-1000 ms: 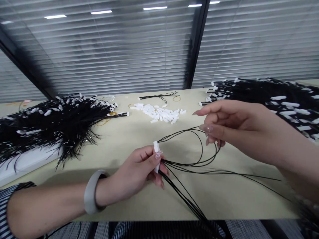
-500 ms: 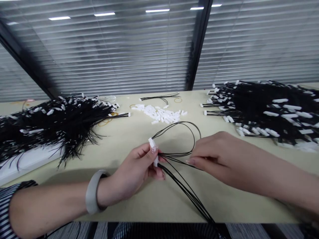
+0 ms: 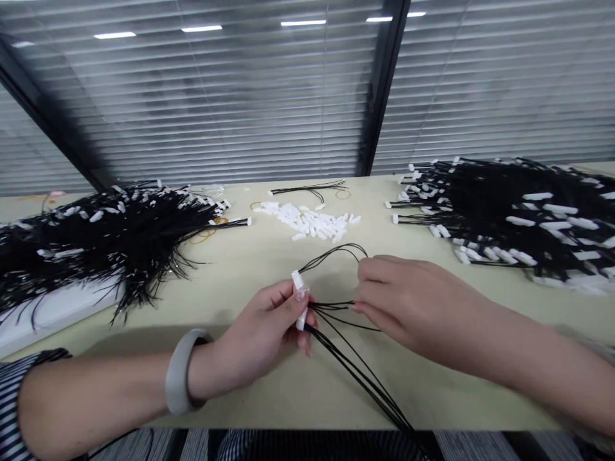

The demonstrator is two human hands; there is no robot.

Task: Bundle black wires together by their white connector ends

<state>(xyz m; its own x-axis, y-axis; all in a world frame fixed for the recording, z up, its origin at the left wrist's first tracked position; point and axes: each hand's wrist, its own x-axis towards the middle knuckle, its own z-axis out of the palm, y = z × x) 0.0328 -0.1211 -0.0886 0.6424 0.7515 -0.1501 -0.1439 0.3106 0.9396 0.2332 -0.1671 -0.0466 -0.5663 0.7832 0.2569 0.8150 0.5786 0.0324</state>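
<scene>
My left hand (image 3: 273, 317) pinches a white connector (image 3: 298, 282) between thumb and fingers, tilted over the middle of the table. Thin black wires (image 3: 365, 371) run from the connector; one bundle trails down past the table's front edge, another bends up in a loop (image 3: 331, 251). Fingers closed, my right hand (image 3: 398, 294) grips the looped wires to the right of the connector. The fingertips hide the exact point where it holds them. A pile of loose small white connectors (image 3: 312, 222) lies beyond both hands.
Heaped black wire harnesses with white connectors lie at the left (image 3: 110, 230) and at the right (image 3: 509, 205). A white box (image 3: 67, 310) sits under the left heap. One separate harness (image 3: 307, 188) lies at the back, before the window blinds (image 3: 230, 109).
My right hand has moved left, closer to the connector, and the wire loop has become smaller. The connector in my left hand has shifted slightly down and to the right.
</scene>
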